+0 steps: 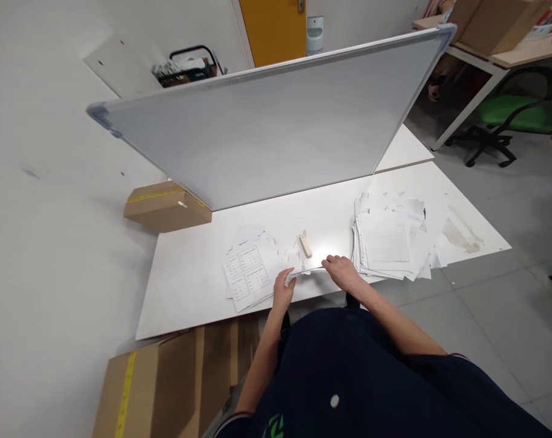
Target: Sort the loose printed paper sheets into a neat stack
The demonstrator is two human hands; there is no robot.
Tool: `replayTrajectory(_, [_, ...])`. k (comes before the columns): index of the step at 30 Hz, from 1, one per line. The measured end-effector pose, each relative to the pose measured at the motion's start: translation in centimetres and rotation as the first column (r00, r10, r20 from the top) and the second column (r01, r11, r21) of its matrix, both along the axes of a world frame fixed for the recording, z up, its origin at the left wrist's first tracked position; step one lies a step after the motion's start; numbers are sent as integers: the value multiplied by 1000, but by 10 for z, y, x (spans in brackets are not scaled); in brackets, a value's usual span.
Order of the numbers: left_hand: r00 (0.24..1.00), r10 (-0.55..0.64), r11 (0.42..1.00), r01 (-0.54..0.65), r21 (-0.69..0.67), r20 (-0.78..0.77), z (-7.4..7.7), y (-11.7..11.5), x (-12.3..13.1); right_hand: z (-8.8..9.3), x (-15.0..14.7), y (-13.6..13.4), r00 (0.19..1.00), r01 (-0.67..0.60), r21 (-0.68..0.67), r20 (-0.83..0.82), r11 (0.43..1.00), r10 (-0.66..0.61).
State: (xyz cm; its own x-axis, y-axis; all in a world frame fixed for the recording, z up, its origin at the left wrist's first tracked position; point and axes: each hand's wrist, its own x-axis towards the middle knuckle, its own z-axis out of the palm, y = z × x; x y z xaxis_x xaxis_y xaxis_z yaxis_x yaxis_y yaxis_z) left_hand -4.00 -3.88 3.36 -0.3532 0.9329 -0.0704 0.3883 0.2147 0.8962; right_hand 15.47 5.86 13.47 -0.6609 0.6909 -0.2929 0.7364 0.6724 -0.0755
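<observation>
Between my hands, at the front edge of the white table [184, 292], is a thin stack of paper sheets [307, 272] seen nearly edge-on. My left hand [283, 287] grips its left end, thumb and fingers curved around it. At the other end my right hand [342, 272] has its fingers closed on the paper. Just beyond the sheets lies a small cream-coloured stapler-like object [305, 246], with paper scraps beside it. Printed sheets [251, 274] with boxed tables lie left of my left hand. A larger untidy paper pile [385, 240] sits right of my right hand.
A big whiteboard [276, 128] stands upright along the table's back. One cardboard box [168, 207] is at the back left corner; more boxes [139, 389] stand below at the left. A green chair [517, 112] and another desk [513, 58] are at the far right, with part of a person.
</observation>
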Motion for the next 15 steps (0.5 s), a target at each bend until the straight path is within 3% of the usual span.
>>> replayTrajectory(5, [986,-98,994,89,-67,-135,-15,1,5,-19,-1,-4,999,-11,-6,34,1000,11])
replayTrajectory(9, [993,-49,998,44,-53,-106,-10,5,4,-20,6,1,999,36,-72,-25,997,-38])
replayTrajectory(12, [999,3,995,-7,-99,-46,1,9,6,-28,20,11,972,144,-176,-157,974,-172])
replayTrajectory(15, [1000,19,993,-16,-115,20,10,12,9,-50,42,22,873,277,-339,-301,899,-383])
